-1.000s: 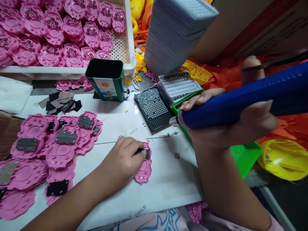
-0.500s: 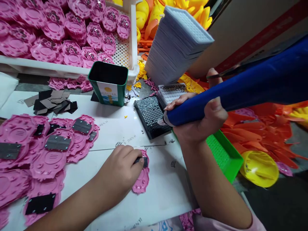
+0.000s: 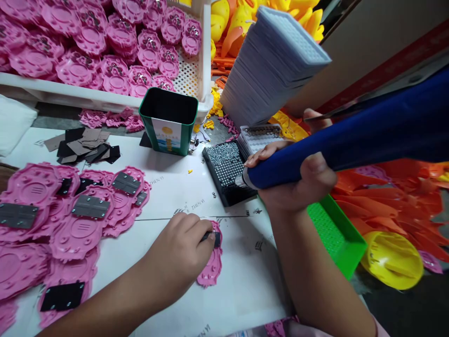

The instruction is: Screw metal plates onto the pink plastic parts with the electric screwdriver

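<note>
My left hand [image 3: 185,255] rests on the table with its fingers closed at a small dark plate [image 3: 216,239], pressed onto a pink plastic part [image 3: 211,269]. My hand hides much of both. Wrapped in my right hand [image 3: 298,187] is a blue electric screwdriver [image 3: 336,145], its metal tip end pointing down left. That tip is over the lower right part of a black screw tray [image 3: 224,175], whose holes hold rows of screws, with loose screws heaped at its far end. Whether the tip touches a screw, I cannot tell.
Pink parts with dark plates [image 3: 87,224] pile up at left. Loose dark plates [image 3: 84,145] lie behind them. A green tin [image 3: 168,124], a white crate [image 3: 105,96] of pink parts and stacked white trays [image 3: 270,70] stand behind. A green basket [image 3: 336,238] sits at right.
The whole view has shifted slightly, so things appear further right. Both hands keep nearly the same place and grip; the screwdriver tip stays at the screw tray.
</note>
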`<act>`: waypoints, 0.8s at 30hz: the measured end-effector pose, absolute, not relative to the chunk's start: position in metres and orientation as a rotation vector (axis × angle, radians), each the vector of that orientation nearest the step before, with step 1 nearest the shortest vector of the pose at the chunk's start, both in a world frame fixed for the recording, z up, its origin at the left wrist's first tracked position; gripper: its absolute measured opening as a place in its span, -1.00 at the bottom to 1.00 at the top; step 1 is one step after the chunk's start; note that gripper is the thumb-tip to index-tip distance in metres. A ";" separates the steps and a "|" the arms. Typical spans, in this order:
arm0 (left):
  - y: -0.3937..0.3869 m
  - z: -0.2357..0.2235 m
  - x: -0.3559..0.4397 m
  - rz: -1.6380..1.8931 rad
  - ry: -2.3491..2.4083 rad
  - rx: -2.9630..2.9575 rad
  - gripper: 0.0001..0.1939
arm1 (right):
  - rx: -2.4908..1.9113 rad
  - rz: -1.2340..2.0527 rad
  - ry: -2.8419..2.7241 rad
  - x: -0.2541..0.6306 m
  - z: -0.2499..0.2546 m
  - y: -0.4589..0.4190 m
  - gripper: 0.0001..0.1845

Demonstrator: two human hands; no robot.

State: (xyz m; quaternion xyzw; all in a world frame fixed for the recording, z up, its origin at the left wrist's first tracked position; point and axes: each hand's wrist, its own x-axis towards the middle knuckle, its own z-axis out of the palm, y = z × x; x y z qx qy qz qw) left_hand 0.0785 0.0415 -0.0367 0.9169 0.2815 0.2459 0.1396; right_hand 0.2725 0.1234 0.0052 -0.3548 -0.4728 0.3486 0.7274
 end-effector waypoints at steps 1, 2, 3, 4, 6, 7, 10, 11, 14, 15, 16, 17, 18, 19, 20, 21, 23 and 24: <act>0.041 -0.037 0.079 0.707 0.814 2.650 -0.82 | -0.777 0.775 -1.020 0.271 0.005 0.124 -0.59; 0.041 -0.038 0.079 0.709 0.820 2.651 -0.82 | -0.772 0.778 -1.000 0.270 0.004 0.124 -0.56; 0.041 -0.039 0.078 0.714 0.825 2.653 -0.82 | -0.768 0.779 -0.984 0.269 0.003 0.124 -0.53; 0.041 -0.039 0.078 0.718 0.830 2.658 -0.82 | -0.768 0.781 -0.972 0.268 0.003 0.124 -0.51; 0.041 -0.040 0.078 0.719 0.834 2.665 -0.82 | -0.786 0.782 -0.954 0.267 0.003 0.124 -0.49; 0.041 -0.040 0.078 0.719 0.829 2.666 -0.82 | -0.799 0.787 -0.944 0.266 0.004 0.124 -0.48; 0.042 -0.040 0.077 0.720 0.813 2.656 -0.82 | -0.822 0.810 -0.924 0.267 0.009 0.123 -0.47; 0.042 -0.040 0.076 0.727 0.806 2.652 -0.83 | -0.823 0.818 -0.920 0.268 0.011 0.123 -0.48; 0.041 -0.039 0.076 0.751 0.802 2.647 -0.83 | -0.820 0.834 -0.916 0.271 0.020 0.122 -0.53; 0.041 -0.039 0.077 0.758 0.804 2.645 -0.83 | -0.814 0.849 -0.911 0.272 0.023 0.120 -0.54; 0.041 -0.039 0.077 0.766 0.808 2.641 -0.83 | -0.805 0.876 -0.905 0.272 0.027 0.118 -0.55; 0.041 -0.040 0.077 0.768 0.810 2.635 -0.83 | -0.791 0.905 -0.901 0.273 0.030 0.115 -0.55; 0.041 -0.040 0.077 0.770 0.811 2.625 -0.83 | -0.778 0.935 -0.899 0.274 0.033 0.111 -0.54; 0.041 -0.040 0.077 0.771 0.807 2.614 -0.83 | -0.766 0.972 -0.902 0.275 0.035 0.106 -0.53; 0.042 -0.040 0.077 0.772 0.802 2.603 -0.82 | -0.755 0.993 -0.914 0.275 0.037 0.100 -0.52; 0.042 -0.040 0.077 0.770 0.798 2.593 -0.82 | -0.750 1.023 -0.927 0.276 0.038 0.094 -0.52; 0.043 -0.039 0.077 0.762 0.795 2.580 -0.82 | -0.731 1.100 -0.941 0.277 0.037 0.079 -0.47; 0.043 -0.039 0.077 0.758 0.798 2.573 -0.81 | -0.717 1.141 -0.948 0.277 0.035 0.072 -0.45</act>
